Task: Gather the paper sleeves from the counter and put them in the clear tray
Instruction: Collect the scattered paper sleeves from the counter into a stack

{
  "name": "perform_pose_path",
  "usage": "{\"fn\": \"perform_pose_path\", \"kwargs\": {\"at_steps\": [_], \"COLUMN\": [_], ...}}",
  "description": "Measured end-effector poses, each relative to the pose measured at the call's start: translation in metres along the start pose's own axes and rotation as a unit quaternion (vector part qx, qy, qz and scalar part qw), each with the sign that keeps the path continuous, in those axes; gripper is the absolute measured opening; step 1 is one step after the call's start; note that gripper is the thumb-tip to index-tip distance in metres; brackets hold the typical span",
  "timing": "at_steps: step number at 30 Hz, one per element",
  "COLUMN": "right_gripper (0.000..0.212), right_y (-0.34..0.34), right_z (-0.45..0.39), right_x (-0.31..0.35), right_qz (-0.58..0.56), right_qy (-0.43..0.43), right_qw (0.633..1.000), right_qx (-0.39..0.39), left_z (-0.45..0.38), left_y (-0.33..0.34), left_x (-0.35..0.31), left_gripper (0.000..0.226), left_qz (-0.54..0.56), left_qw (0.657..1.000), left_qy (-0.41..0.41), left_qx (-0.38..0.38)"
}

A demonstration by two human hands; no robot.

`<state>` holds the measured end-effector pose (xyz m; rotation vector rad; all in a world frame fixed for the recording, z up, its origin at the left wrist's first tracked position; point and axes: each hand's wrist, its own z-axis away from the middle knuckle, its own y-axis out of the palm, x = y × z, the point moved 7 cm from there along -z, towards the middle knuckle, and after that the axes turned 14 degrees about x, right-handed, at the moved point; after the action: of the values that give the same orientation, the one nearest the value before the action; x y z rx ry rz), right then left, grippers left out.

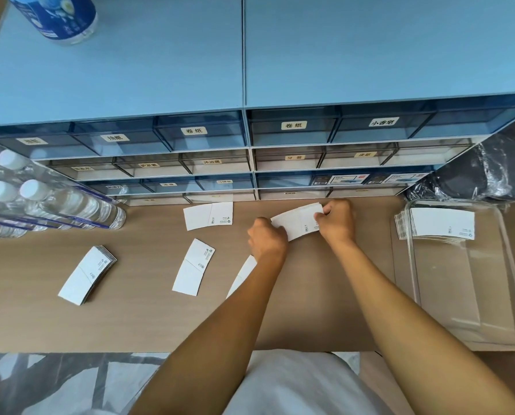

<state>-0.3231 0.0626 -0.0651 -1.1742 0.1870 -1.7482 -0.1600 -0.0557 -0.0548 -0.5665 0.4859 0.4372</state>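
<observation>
Hands meet at centre: the left hand (266, 238) and right hand (337, 220) each close their grip on an end of a small bundle of white paper sleeves (296, 221) held just above the tan wooden surface (148, 322). Loose sleeves could fan out and slip in transit to the clear plastic tray (508, 283) at three o'clock, already stocked. One stray sleeve (244, 274) at seven o'clock hides partly under the left forearm; print is unreadable.
</observation>
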Motion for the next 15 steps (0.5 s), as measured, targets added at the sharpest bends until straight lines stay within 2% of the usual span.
{"fn": "perform_pose_path", "kwargs": {"at_steps": [5,8,12,15], "right_gripper": [0.006,0.011,0.042,0.031], "right_y": [0.002,0.003,0.013,0.024], "right_z": [0.003,0.007,0.016,0.022], "right_x": [-0.007,-0.012,-0.015,-0.005], "right_qz": [-0.004,-0.018,-0.176,-0.206], "right_qy": [0.026,0.025,0.041,0.025], "right_qw": [1.0,1.0,0.983,0.977], "right_qx": [0.003,-0.004,0.017,0.039], "left_z": [0.001,0.0,-0.002,-0.002], "left_y": [0.001,0.0,-0.009,-0.026], "left_x": [0.002,0.008,0.012,0.016], "left_gripper": [0.03,0.023,0.017,0.02], "left_qz": [-0.02,-0.007,0.047,0.076], "left_qw": [1.0,1.0,0.999,0.997], "left_qy": [-0.019,-0.017,0.001,0.007], "left_qx": [0.008,0.017,0.017,0.006]}}
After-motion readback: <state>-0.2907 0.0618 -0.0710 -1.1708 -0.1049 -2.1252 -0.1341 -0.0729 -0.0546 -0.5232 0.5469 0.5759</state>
